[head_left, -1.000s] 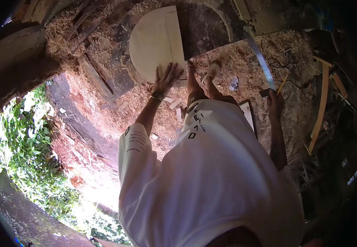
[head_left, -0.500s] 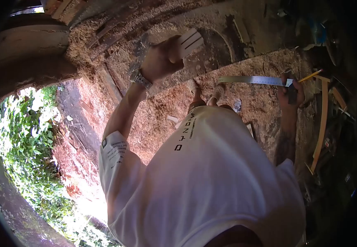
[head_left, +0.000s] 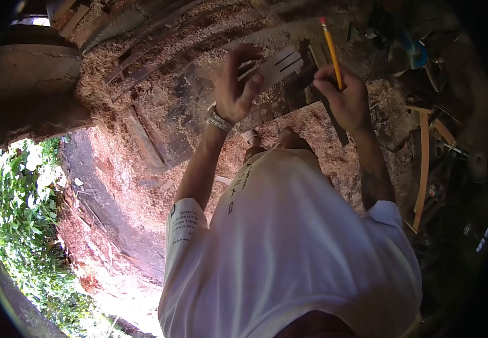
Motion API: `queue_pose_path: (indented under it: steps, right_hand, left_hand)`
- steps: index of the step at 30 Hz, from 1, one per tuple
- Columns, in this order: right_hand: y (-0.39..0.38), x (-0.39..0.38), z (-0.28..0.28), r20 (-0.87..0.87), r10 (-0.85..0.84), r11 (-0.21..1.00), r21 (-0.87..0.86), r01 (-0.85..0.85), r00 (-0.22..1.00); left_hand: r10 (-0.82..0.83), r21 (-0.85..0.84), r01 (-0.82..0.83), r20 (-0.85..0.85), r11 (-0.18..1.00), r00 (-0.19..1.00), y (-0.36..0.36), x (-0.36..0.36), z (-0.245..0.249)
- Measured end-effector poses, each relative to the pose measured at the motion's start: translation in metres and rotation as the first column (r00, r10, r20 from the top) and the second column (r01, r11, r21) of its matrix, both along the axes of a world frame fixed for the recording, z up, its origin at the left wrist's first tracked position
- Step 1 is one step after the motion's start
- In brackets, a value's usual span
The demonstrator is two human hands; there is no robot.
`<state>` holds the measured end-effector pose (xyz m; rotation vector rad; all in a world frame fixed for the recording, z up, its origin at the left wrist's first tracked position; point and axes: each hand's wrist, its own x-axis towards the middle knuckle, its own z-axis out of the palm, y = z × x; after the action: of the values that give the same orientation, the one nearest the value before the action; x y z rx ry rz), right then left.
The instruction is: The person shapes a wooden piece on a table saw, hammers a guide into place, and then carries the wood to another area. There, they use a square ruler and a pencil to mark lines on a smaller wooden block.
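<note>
My left hand (head_left: pixel 235 90), with a band at the wrist, holds a pale flat wood piece (head_left: pixel 283 65) between thumb and fingers. Two dark slots run along the piece's outer part. To the right, my right hand (head_left: pixel 342 98) pinches a yellow pencil (head_left: pixel 332 50), its pink eraser end pointing up and away. A dark narrow strip (head_left: pixel 336 125) passes beside and partly behind this hand; whether it is the metal ruler, and whether the hand grips it, I cannot tell. The hands are apart.
Shavings cover the dark work surface (head_left: pixel 171 121) and the ground. Wood strips lie at the upper left. On the right stands a long orange-brown strip (head_left: pixel 423 169), near a blue object (head_left: pixel 417 55). Green plants (head_left: pixel 18 208) show at the left.
My right hand has moved left and up toward the wood piece, the pencil now upright in its fingers. The shiny ruler face no longer shows. My left hand has shifted right, its fingers more spread.
</note>
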<state>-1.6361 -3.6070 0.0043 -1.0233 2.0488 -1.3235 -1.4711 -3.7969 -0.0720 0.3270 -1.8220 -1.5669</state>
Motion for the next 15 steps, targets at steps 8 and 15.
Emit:
queue_pose_path:
  steps: [8,15]
  right_hand:
    - [-0.041,0.02,-0.031,-0.062,0.113,0.993,0.05,-0.11,0.992]
    - [-0.033,-0.016,-0.055,0.652,0.284,0.892,-0.448,0.055,0.703]
  left_hand:
    - [0.163,-0.28,-0.086,0.265,0.956,0.95,0.038,0.021,-0.006]
    - [0.074,-0.238,-0.045,0.115,0.97,0.991,0.031,0.025,-0.016]
